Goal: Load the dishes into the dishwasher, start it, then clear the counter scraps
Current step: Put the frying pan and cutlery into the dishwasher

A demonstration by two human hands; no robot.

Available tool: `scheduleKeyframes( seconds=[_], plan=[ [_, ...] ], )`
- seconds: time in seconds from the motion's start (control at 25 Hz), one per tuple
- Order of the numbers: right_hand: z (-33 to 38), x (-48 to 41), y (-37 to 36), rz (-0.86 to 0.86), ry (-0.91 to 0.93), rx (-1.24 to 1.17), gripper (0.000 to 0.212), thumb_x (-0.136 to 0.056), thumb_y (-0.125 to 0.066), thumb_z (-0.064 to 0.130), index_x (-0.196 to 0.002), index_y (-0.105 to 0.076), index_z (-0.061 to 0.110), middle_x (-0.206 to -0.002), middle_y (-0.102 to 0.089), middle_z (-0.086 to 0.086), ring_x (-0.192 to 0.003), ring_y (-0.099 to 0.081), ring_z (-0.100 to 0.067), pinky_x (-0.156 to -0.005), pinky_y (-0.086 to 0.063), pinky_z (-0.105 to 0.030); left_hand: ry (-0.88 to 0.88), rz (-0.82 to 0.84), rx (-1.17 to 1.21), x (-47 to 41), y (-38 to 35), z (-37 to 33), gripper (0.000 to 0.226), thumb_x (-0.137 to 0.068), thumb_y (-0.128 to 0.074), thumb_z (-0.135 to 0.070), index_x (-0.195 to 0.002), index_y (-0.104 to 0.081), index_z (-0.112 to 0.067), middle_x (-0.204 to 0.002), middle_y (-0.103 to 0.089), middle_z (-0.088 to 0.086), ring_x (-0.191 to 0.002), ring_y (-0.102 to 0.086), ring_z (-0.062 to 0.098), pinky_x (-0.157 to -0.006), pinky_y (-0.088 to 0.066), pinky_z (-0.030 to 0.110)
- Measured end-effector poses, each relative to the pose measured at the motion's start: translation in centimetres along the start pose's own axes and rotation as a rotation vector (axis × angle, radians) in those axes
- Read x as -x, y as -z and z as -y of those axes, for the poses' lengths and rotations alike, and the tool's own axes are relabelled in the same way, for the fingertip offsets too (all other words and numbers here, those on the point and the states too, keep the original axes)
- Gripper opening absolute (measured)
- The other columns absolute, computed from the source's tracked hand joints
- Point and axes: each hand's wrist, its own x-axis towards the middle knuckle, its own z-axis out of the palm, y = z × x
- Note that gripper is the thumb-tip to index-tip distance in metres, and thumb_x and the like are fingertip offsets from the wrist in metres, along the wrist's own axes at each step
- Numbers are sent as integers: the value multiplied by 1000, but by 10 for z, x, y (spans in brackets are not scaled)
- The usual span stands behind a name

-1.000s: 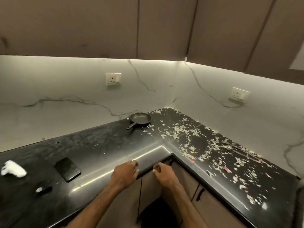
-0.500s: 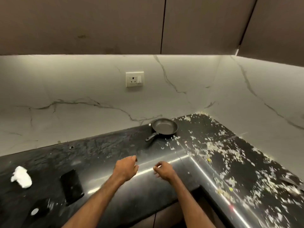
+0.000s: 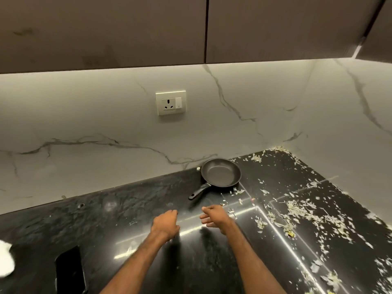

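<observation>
Your frying pan (image 3: 220, 172) sits empty on the black counter (image 3: 127, 209), close against the marble backsplash (image 3: 84, 124), handle (image 3: 199, 191) angled toward you and leftward; pale scraps (image 3: 301, 211) litter the counter from just right of the pan across the corner. Your left hand (image 3: 166, 223) hovers short of the handle, fingers curled in on nothing, and your right hand (image 3: 216, 217), beside it but apart, has fingers loosely extended, also empty. A dark phone (image 3: 69, 270) and a white cloth (image 3: 5, 257) lie far left.
</observation>
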Motion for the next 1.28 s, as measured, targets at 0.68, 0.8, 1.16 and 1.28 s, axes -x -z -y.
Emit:
scheduleKeyframes(
  seconds=[0.68,0.8,1.16,1.28],
  plan=[
    [39,-90,-34,-46,-168,-537,13,-103,-48,10,-114,-53,6,-90,-73,-5,-80,-68,-16,-69,-56,-25,-79,133,120,-41,-24,45,36,-93,-53,-25,-129,-52,-19,-137,-50,-1,-122,-51,21,-101,-44,36],
    [5,-70,-51,52,-171,-313,6,-101,-51,6,-99,-55,9,-87,-75,-3,-70,-67,-10,-55,-53,-19,68,64,169,-43,-14,36,26,-100,-42,-28,-120,-59,-24,-125,-62,1,-114,-59,24,-90,-47,35],
    [-74,11,-116,-113,284,-56,44,-78,-74,17,-120,-61,22,-100,-76,9,-94,-71,-5,-89,-57,-40,57,101,1117,-15,-18,-9,31,-90,-71,-25,-112,-59,-7,-100,-69,8,-93,-65,20,-79,-53,34],
    [-70,31,-114,-106,365,-61,58,-84,-68,16,-137,-51,33,-103,-75,14,-98,-71,-5,-87,-58,-32,5,-3,1157,2,-15,-23,23,-95,-64,-29,-112,-59,-15,-99,-69,4,-99,-66,22,-87,-52,39]
  ],
)
